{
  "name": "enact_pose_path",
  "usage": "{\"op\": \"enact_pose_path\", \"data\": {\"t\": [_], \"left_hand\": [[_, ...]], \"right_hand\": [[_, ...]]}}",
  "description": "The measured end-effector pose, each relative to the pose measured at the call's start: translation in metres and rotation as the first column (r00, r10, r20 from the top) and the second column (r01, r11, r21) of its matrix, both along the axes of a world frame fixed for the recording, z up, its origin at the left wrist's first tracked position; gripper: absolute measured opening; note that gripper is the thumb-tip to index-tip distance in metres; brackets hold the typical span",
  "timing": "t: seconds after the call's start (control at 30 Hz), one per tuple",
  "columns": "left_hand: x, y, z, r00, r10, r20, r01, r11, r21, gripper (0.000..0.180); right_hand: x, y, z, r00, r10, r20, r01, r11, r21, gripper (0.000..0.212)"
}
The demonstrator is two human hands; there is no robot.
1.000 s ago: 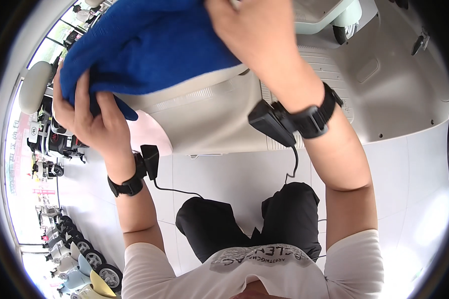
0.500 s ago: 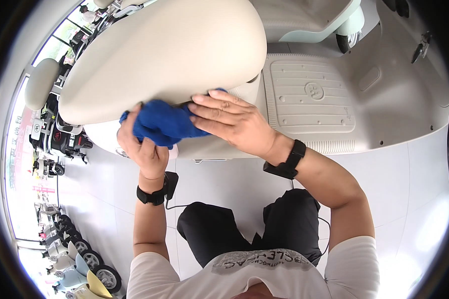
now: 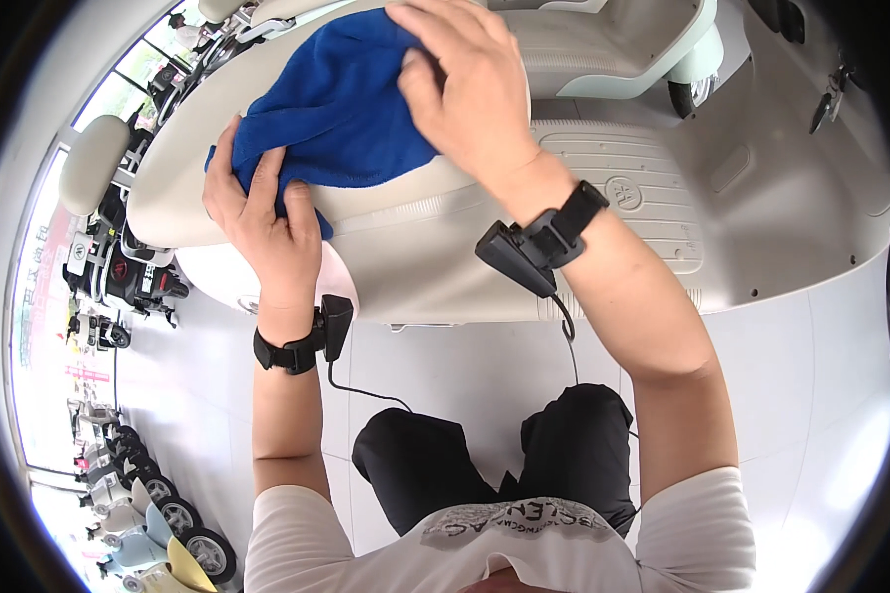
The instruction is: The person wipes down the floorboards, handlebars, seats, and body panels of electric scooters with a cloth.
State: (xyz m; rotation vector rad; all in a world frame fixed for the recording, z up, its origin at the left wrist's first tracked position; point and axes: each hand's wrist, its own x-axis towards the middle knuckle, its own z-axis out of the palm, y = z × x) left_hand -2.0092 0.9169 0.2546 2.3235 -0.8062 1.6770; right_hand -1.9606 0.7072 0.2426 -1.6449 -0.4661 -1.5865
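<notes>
A blue cloth (image 3: 341, 114) lies spread, with folds, over the cream seat (image 3: 173, 198) of a scooter. At the cloth's left end my left hand (image 3: 269, 229) grips it, fingers bent over the fabric and a loose edge hanging below them. My right hand (image 3: 480, 104) holds the cloth's far right corner between thumb and fingers, above the seat's right part. Each of my wrists wears a black strap with a small black box.
Right of the seat is the scooter's ribbed footboard (image 3: 613, 188), with the front shield (image 3: 781, 168) beyond it. Another scooter's wheel (image 3: 690, 97) shows behind. Several scooters stand along the windows at left, including one with a black tyre (image 3: 211, 555). A cable (image 3: 366, 389) hangs from my left wrist box.
The bunched cloth has been opened out and moved from the seat's near side up onto its top. My right hand has moved far and up; my left hand has shifted slightly left and farther away.
</notes>
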Motion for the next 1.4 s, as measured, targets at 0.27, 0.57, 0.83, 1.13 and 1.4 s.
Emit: {"op": "enact_pose_path", "data": {"t": [0.27, 0.57, 0.83, 1.13, 1.4], "left_hand": [[0.003, 0.004, -0.011, 1.000, -0.005, 0.011, 0.005, 0.999, 0.040, 0.035], [-0.008, -0.005, -0.031, 0.996, -0.070, 0.050, 0.069, 0.997, 0.021, 0.020], [-0.064, -0.011, -0.116, 0.872, -0.252, -0.420, 0.307, 0.949, 0.068, 0.019], [-0.064, -0.058, -0.188, 0.659, -0.252, -0.709, 0.395, 0.918, 0.041, 0.050], [-0.059, -0.071, -0.232, 0.574, -0.192, -0.796, 0.358, 0.933, 0.034, 0.054]], "right_hand": [[-0.025, 0.011, -0.019, 0.995, 0.071, -0.065, -0.081, 0.985, -0.155, 0.050], [-0.053, 0.007, -0.056, 0.988, 0.107, -0.115, -0.127, 0.976, -0.176, 0.043], [-0.103, -0.044, -0.140, 0.832, 0.234, -0.503, -0.300, 0.952, -0.054, 0.036], [-0.103, -0.126, -0.158, 0.798, -0.148, -0.585, -0.017, 0.963, -0.268, 0.031], [-0.102, -0.099, -0.250, 0.627, -0.351, -0.695, 0.037, 0.905, -0.423, 0.047]]}}
